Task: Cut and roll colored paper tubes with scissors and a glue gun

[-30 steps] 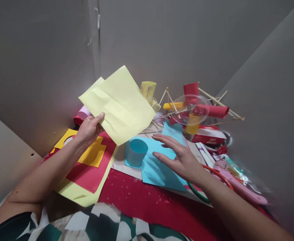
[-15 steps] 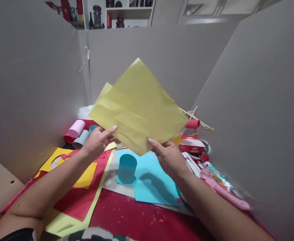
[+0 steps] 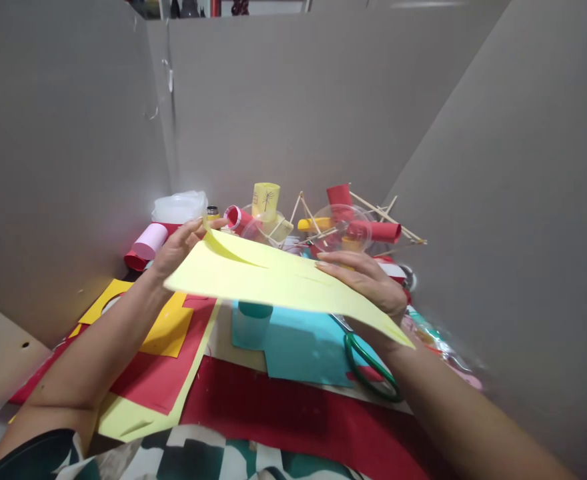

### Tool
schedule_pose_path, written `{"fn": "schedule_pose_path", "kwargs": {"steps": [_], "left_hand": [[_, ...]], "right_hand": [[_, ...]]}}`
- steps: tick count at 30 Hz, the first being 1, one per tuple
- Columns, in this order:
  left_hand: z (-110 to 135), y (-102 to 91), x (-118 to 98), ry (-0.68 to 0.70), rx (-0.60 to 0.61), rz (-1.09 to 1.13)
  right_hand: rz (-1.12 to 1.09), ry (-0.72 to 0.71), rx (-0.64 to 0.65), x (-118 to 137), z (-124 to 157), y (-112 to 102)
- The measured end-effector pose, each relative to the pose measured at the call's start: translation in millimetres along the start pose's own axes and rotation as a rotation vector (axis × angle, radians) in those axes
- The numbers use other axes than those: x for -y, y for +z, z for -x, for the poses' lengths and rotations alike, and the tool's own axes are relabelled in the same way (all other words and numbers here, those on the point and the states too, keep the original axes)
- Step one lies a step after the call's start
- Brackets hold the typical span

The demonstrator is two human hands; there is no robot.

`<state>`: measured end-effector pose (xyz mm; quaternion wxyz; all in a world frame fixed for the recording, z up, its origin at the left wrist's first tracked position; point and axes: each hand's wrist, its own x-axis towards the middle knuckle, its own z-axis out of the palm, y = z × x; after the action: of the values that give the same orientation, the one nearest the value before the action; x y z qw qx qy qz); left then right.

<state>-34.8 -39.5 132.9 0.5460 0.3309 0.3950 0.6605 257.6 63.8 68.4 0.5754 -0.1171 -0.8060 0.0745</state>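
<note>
A sheet of pale yellow paper is held in the air above the table, nearly level and slightly bent. My left hand grips it at its far left edge, fingers closed near a raised corner. At the right side, my right hand has its fingers laid over the top of the sheet, with the thumb hidden. Under the sheet, a blue paper tube stands upright on light blue paper. Green-handled scissors lie near my right wrist, their blades partly covered.
Red paper and yellow cut pieces lie at the left. Along the back are a pink paper tube, a yellow paper tube, red tubes, wooden sticks and clear plastic containers. Grey panels enclose the table.
The yellow paper has tipped from upright to nearly flat and come lower. My right hand has moved from its lower edge onto its top. The scissors and the items at the back have come into view.
</note>
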Motion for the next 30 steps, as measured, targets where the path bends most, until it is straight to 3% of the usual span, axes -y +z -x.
{"fn": "schedule_pose_path", "kwargs": {"steps": [4,10,15,19,24,30], "left_hand": [[3.8,0.3,-4.3,0.024,0.037,0.06],[-1.2,-18.0,-7.0,0.124,0.143,0.042],[-7.6,-32.2,-5.8,0.199,0.292,-0.07],[-8.3,-35.1,-3.6,0.247,0.329,-0.173],[-8.0,-33.9,-6.2,0.277,0.302,-0.269],[-7.4,-25.3,-0.6,0.3,0.119,-0.459]], "right_hand": [[0.086,-0.105,0.022,-0.9,0.0,-3.5],[0.127,-0.16,0.043,5.0,-0.7,-4.1],[0.108,-0.168,0.038,7.9,-1.2,-8.9],[0.084,-0.184,0.032,1.3,1.1,-9.1],[0.082,-0.177,0.021,-6.0,6.0,-8.1],[0.111,-0.191,0.026,-2.7,6.1,-8.7]]}}
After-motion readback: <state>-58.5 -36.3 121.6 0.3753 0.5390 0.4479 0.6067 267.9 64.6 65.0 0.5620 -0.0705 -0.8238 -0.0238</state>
